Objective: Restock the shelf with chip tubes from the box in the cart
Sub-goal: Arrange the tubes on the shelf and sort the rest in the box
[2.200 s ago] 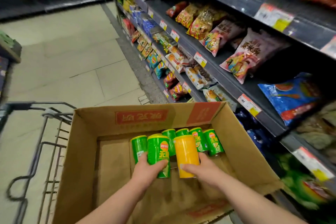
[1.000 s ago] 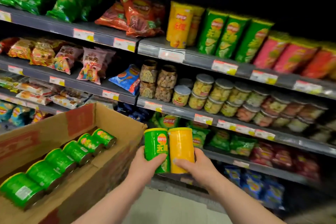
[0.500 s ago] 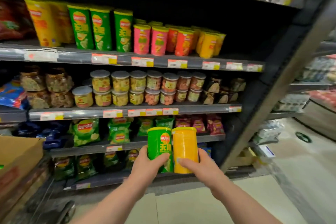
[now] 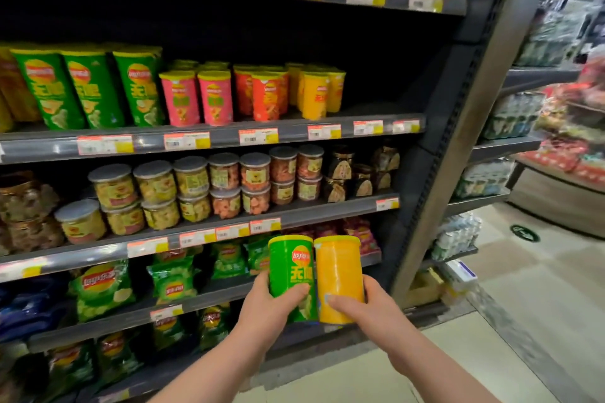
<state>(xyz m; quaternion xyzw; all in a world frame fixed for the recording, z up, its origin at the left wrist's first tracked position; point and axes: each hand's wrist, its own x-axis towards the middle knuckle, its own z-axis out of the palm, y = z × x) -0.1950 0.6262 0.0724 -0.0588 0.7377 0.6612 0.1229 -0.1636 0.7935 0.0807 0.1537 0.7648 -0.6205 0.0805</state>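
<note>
My left hand (image 4: 271, 307) grips a short green chip tube (image 4: 291, 267) and my right hand (image 4: 366, 307) grips a short yellow chip tube (image 4: 339, 271). Both tubes stand upright, side by side and touching, in front of the lower shelves. Higher up, the chip tube shelf (image 4: 294, 134) carries tall green tubes (image 4: 88, 88) at the left, then short pink tubes (image 4: 199, 98), red tubes (image 4: 265, 95) and yellow tubes (image 4: 316, 91). The right end of that shelf is bare. The box and the cart are out of view.
Clear snack jars (image 4: 196, 186) fill the shelf below the tubes. Green chip bags (image 4: 101, 285) lie on the lower shelves behind my hands. The grey shelf upright (image 4: 458, 141) stands at the right, with the tiled floor (image 4: 523, 321) and more shelving beyond it.
I lifted the two tubes out of the box and turned right from the cart to the shelf. The tubes stay in both hands; the view has shifted closer and slightly right.
</note>
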